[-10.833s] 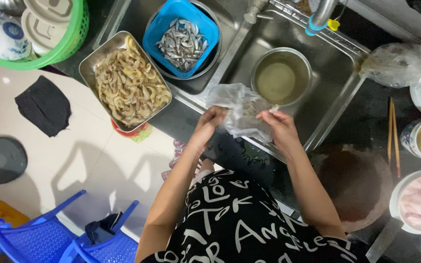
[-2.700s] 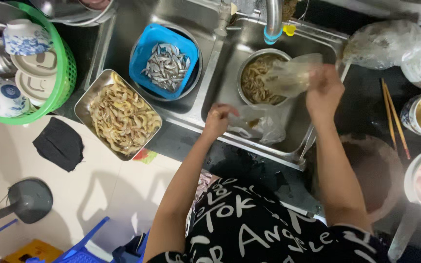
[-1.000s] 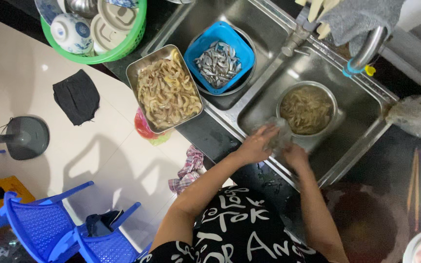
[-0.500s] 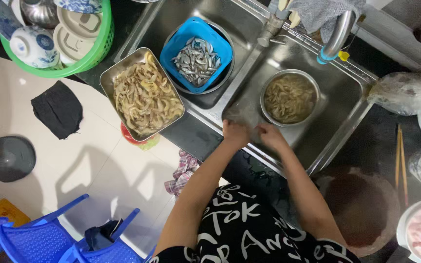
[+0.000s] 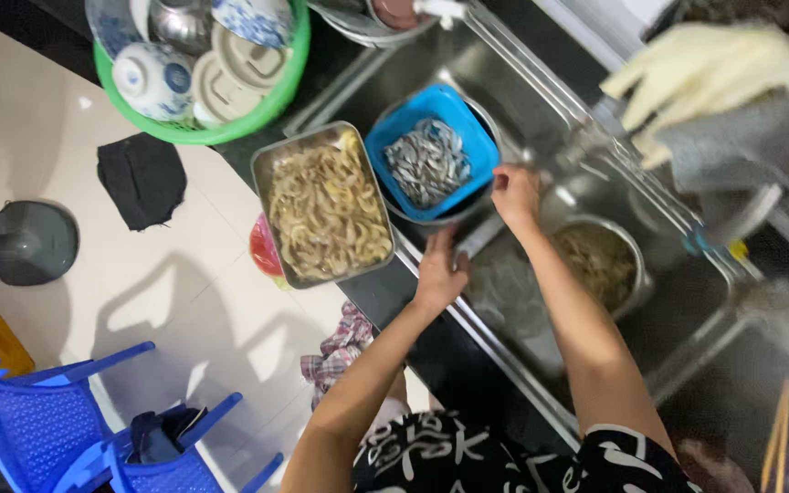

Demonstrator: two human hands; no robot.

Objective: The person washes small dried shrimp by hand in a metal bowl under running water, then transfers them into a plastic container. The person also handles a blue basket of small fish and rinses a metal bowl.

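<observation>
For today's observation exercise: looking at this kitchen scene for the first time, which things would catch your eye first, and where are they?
The bright blue basket of small silvery fish stands out in the left sink basin, with the right hand at its edge. Beside it, on the counter edge, lies a metal tray of pale shrimp, the left hand near its corner. At top left sits a green basket of bowls.

both hands (image 5: 440, 274) now beside blue basket (image 5: 431, 155)

Motion blur smears the steel bowl (image 5: 601, 265) just right of the right hand (image 5: 515, 193) (contents unclear); the green dish basket (image 5: 203, 128) is cut off above.
</observation>
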